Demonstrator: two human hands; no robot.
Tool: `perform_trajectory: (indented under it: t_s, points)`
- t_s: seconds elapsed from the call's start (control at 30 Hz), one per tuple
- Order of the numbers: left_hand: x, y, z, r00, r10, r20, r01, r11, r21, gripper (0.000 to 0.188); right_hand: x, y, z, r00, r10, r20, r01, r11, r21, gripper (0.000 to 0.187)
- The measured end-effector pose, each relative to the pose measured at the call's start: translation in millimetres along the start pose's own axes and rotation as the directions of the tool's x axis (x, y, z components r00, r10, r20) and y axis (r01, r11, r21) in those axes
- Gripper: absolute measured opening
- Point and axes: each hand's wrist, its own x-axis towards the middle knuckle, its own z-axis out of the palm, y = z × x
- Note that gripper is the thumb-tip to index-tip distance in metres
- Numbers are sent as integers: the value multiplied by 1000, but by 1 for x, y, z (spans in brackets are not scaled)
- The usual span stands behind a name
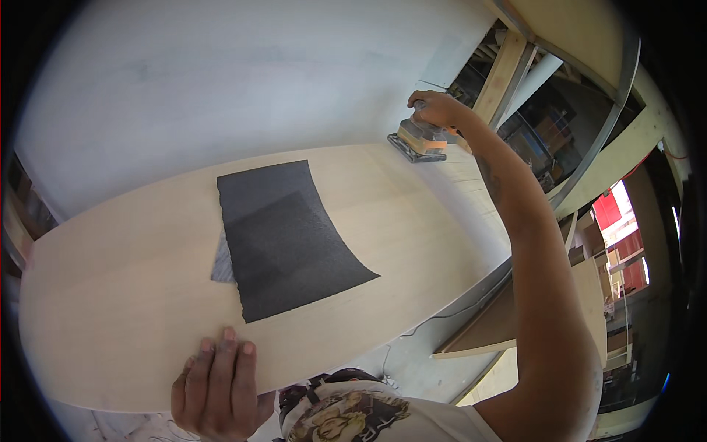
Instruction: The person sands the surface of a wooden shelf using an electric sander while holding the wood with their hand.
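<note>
My right hand is wrapped over the top of an electric sander, whose flat pad rests on the far right part of a pale wooden board. My right arm is stretched far out to reach it. At the board's near edge, my left hand lies flat with its fingers stretched out, holding nothing. Just beyond those fingers is a dark sheet of sandpaper, slightly curled at its right side. A small grey piece pokes out from under the sheet's left edge.
Behind the board rises a pale wall. A dark cord runs below the board's right edge, near a brown panel. Wooden framing and a curved panel stand at the right, with cluttered shelving beyond.
</note>
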Motion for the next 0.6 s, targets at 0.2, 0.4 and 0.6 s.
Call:
perform_trajectory:
  t_s: [0.2, 0.4, 0.6]
  points:
    - [3, -2, 4, 1000, -13, 11, 13, 1000, -9, 34, -18, 9, -3, 999, -11, 35, 11, 1000, -2, 47]
    - [2, -1, 4, 1000, 4, -24, -4, 1000, -9, 34, -68, 33, -6, 996, -77, -51, 77, 997, -15, 45]
    - [-1, -4, 3, 1000, 19, 1, -19, 1000, 10, 34, -98, 45, -11, 999, -37, -32, 36, 999, -22, 48]
